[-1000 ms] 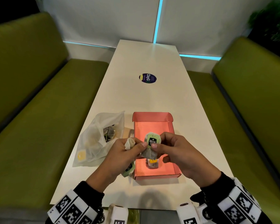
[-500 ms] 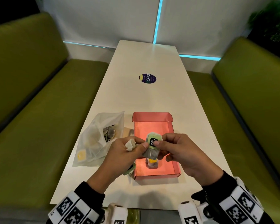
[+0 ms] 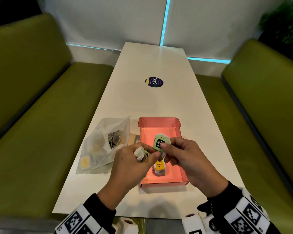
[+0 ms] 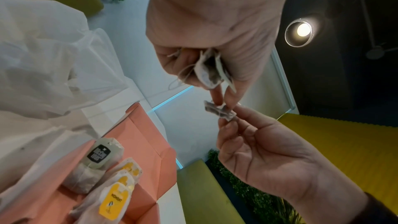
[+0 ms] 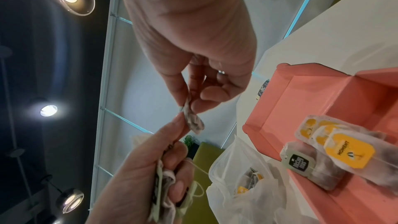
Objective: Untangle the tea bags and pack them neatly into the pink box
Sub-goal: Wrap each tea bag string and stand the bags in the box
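Both hands hang together just above the near half of the pink box (image 3: pixel 159 122), which lies open on the white worktop (image 3: pixel 152 102) with its long axis running away from the person. Between them is one tea bag with a green tag (image 3: pixel 160 143): the right hand (image 3: pixel 189 159) pinches it between thumb and forefinger, its other fingers loosely curled, and the left hand's (image 3: pixel 130 164) thumb and forefinger pinch the same bag from the other side. In the left wrist view the sachet (image 4: pixel 219 111) sits crumpled between the two sets of fingertips. The left hand's remaining fingers are curled round a bunch of further tea bags (image 5: pixel 165 192), with loose string (image 5: pixel 199 168) trailing out of the fist, so the held bag looks tied to that bunch by its string, though where the string runs I cannot tell. The coming move turns on this: the free bag lies to the right of the bunch and directly over the box, so the right hand is the nearer one to draw it clear and lower it. Packed bags already lie in a row across the near end of the box, one green-tagged bag (image 5: pixel 301 164) beside yellow-tagged bags (image 5: pixel 349 154), their long axes along the box; open floor lies beyond them. The clear plastic bag (image 3: pixel 101 146) with the remaining tea bags lies just left of the box, nearer the left hand.
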`<state>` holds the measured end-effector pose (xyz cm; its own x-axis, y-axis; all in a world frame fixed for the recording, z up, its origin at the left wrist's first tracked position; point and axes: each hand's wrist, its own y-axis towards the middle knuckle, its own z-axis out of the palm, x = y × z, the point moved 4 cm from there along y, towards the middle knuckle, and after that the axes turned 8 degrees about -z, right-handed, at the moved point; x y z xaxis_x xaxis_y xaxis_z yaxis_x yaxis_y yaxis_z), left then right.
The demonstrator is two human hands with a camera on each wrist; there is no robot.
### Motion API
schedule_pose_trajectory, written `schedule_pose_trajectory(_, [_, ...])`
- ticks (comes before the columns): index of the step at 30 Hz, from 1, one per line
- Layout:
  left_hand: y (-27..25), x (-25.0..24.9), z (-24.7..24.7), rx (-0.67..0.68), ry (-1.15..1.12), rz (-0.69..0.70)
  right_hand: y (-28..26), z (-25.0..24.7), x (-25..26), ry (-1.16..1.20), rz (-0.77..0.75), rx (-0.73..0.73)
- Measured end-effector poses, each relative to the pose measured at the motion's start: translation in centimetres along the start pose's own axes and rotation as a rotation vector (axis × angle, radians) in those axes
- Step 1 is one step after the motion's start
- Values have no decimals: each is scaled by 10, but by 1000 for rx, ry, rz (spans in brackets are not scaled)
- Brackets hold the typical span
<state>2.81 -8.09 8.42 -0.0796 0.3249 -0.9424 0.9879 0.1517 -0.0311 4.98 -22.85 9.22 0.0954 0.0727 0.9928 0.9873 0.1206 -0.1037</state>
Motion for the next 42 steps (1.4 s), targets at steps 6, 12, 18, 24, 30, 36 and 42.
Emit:
schedule_pose_trajectory(6, [-1, -5, 2, -24, 23, 17, 0, 1, -1, 0, -7, -33])
schedule_pose_trajectory(12, [0, -5, 2, 5, -51, -49, 1, 0, -3, -39, 7, -79])
schedule_pose_trajectory(18, [0, -4, 3, 8, -31, -51, 1, 0, -6, -61, 18, -83])
schedule_pose_trajectory(24, [-1, 1, 7, -4, -13, -70, 3, 1, -9, -43, 20, -91])
schedule_pose_trajectory(30, [2, 5, 6, 47, -68, -171, 1, 1, -11, -46, 37, -76])
schedule_pose_trajectory(36, [2, 4, 6, 49, -96, -181, 1, 0, -13, -88, 8, -108])
schedule_pose_trajectory(42, [1, 2, 7, 49, -111, -166, 2, -1, -13, -162, -44, -139])
